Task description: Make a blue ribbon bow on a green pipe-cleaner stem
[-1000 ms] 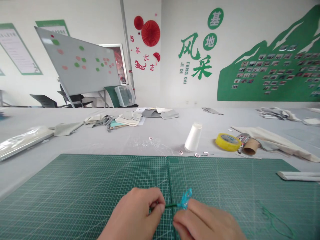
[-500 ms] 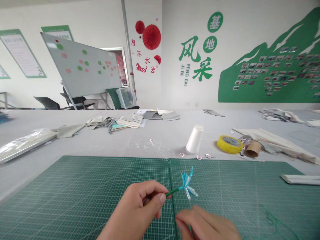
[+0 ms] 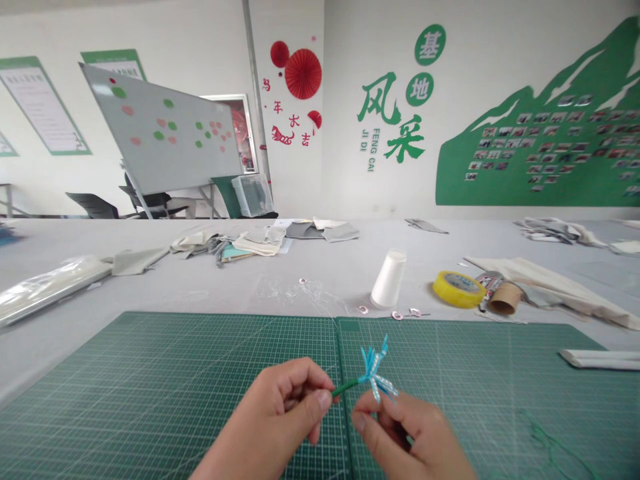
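Note:
Between the thumb and fingers of my left hand (image 3: 295, 407) is the green stem of a small handmade flower (image 3: 371, 377). The stem points right, and its bright blue petals, some edged with white dots, spread at the end. My right hand (image 3: 405, 433) is just below the petals, fingers curled and thumb close to the index fingertip. Whatever lies in that pinch, if anything, is too small to make out. Both hands hover over the green cutting mats (image 3: 225, 353).
Behind the mats stand a white thread cone (image 3: 389, 279), a yellow tape roll (image 3: 459, 289) and a brown cardboard tube (image 3: 505, 298). Loose green thread (image 3: 550, 440) lies on the right mat. Fabric pieces (image 3: 260, 240) and a clear plastic-wrapped roll (image 3: 50, 287) rest farther off.
My right hand has risen and turned, its fingertips now closer to the petals. My left hand keeps its grip on the stem, nearly unmoved.

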### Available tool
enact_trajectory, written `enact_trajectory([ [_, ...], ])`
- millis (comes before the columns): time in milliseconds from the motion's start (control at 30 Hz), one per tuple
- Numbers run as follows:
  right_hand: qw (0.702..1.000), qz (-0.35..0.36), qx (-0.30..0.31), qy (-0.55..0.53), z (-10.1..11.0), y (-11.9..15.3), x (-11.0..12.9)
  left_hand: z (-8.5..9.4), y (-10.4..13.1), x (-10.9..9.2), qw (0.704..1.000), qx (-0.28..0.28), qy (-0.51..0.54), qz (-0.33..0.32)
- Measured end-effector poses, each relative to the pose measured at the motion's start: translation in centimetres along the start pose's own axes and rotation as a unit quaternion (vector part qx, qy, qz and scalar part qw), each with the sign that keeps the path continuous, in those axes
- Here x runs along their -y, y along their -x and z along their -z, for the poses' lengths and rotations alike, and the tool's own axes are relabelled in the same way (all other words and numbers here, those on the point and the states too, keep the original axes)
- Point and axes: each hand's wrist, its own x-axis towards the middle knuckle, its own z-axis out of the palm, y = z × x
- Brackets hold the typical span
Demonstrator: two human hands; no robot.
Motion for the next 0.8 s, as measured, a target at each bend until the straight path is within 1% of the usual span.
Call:
enact_trajectory([
  [67, 0.996, -0.050, 0.027, -0.062, 0.0, -0.3, 0.0, 0.0, 0.0, 0.0, 1.000, 0.007, -0.002, -0.003],
  [167, 0.986, -0.081, 0.056, -0.133, 0.1, -0.7, -0.1, 0.1, 0.1, -0.1, 1.000, 0.015, 0.001, -0.003],
  [233, 0.980, -0.091, 0.075, -0.161, 0.2, -0.8, -0.2, 0.1, 0.2, 0.0, 1.000, 0.013, 0.006, -0.002],
  [367, 0.974, -0.093, 0.101, -0.179, 0.1, -0.9, -0.4, 0.1, 0.1, -0.1, 1.000, 0.009, 0.013, 0.000],
  [567, 0.968, -0.106, 0.101, -0.206, 0.0, -0.8, -0.6, 0.1, -0.1, -0.1, 1.000, 0.020, 0.011, 0.003],
  [633, 0.967, -0.101, 0.102, -0.209, 0.0, -0.8, -0.8, 0.3, 0.0, 0.1, 0.999, 0.037, 0.015, 0.005],
  [700, 0.968, -0.083, 0.106, -0.210, 0.1, -1.0, -1.3, 0.4, 0.2, 0.3, 0.997, 0.074, 0.017, 0.013],
  [767, 0.968, -0.067, 0.130, -0.204, 0.2, -1.2, -1.9, 0.6, 0.5, 0.2, 0.992, 0.123, 0.021, 0.028],
  [800, 0.966, -0.060, 0.147, -0.203, 0.3, -1.3, -2.2, 0.7, 0.7, 0.0, 0.990, 0.134, 0.020, 0.034],
])
